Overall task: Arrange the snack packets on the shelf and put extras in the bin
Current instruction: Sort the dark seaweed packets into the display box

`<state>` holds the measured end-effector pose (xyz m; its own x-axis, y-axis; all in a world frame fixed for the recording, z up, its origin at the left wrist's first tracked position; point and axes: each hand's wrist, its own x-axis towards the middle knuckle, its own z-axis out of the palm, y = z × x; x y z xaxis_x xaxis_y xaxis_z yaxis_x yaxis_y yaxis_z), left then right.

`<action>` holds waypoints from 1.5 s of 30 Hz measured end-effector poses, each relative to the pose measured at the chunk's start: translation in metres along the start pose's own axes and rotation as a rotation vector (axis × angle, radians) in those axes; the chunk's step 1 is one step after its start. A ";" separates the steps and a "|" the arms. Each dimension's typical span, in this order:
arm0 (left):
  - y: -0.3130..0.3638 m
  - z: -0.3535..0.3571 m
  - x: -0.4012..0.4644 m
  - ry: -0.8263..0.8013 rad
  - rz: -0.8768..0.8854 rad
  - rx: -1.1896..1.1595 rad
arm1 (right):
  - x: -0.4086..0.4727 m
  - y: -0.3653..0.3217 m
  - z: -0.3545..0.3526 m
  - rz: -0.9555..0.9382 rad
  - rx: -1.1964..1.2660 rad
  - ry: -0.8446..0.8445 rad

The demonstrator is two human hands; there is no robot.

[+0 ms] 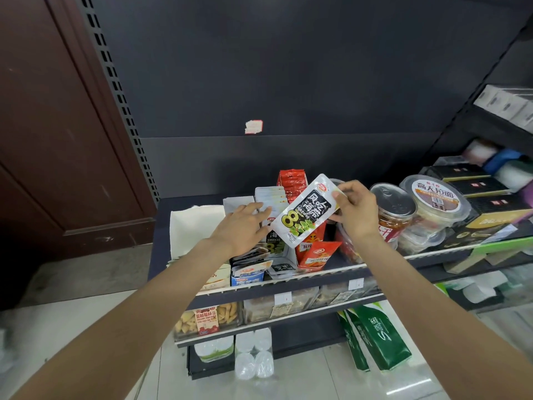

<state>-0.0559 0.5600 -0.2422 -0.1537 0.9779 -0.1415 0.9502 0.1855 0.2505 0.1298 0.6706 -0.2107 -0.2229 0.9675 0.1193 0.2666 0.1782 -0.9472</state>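
Right hand (353, 209) fingers pinch seaweed packet (305, 209); left hand (240, 226) fingers straight.

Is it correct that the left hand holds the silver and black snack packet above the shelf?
Not quite: the right hand pinches the silver and black snack packet above the shelf. The left hand only reaches flat beside it, as the head view shows.

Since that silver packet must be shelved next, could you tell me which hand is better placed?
Probably the right hand: it already pinches the silver packet above the shelf, while the left hand is open beside it.
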 end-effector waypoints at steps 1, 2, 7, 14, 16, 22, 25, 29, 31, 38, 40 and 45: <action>-0.001 0.000 -0.001 -0.002 0.004 -0.002 | -0.001 0.001 0.000 0.007 0.005 0.003; -0.001 0.000 -0.001 -0.005 0.007 -0.006 | -0.001 0.001 0.001 0.015 0.011 0.006; -0.001 0.001 -0.002 -0.007 0.013 -0.013 | -0.004 0.000 0.004 0.032 -0.005 0.019; -0.001 0.002 -0.005 -0.016 0.000 -0.034 | -0.013 -0.006 0.003 0.032 -0.004 0.029; -0.001 0.002 -0.006 -0.019 -0.003 -0.038 | -0.015 -0.007 0.003 0.034 -0.003 0.033; -0.004 0.004 -0.004 0.103 0.029 -0.148 | -0.019 -0.008 0.003 0.028 -0.030 0.046; -0.002 0.004 0.002 0.139 0.010 -0.240 | -0.020 -0.008 0.000 0.029 -0.027 0.059; 0.003 0.004 0.013 0.142 -0.072 -0.354 | -0.018 -0.010 -0.006 0.016 -0.001 0.056; 0.007 0.005 0.017 0.158 -0.116 -0.360 | -0.016 -0.012 -0.008 -0.001 0.010 0.052; 0.010 -0.014 0.028 0.180 -0.247 -0.747 | -0.008 -0.015 -0.019 -0.033 0.055 0.113; 0.005 -0.014 0.029 0.190 -0.257 -0.629 | -0.007 -0.016 -0.018 -0.029 0.050 0.106; 0.009 -0.001 0.028 0.227 -0.198 -0.337 | -0.005 -0.014 -0.013 -0.011 0.005 0.100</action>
<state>-0.0519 0.5889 -0.2432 -0.4154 0.9096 -0.0136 0.7608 0.3555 0.5430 0.1396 0.6657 -0.1936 -0.1306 0.9786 0.1587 0.2597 0.1883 -0.9471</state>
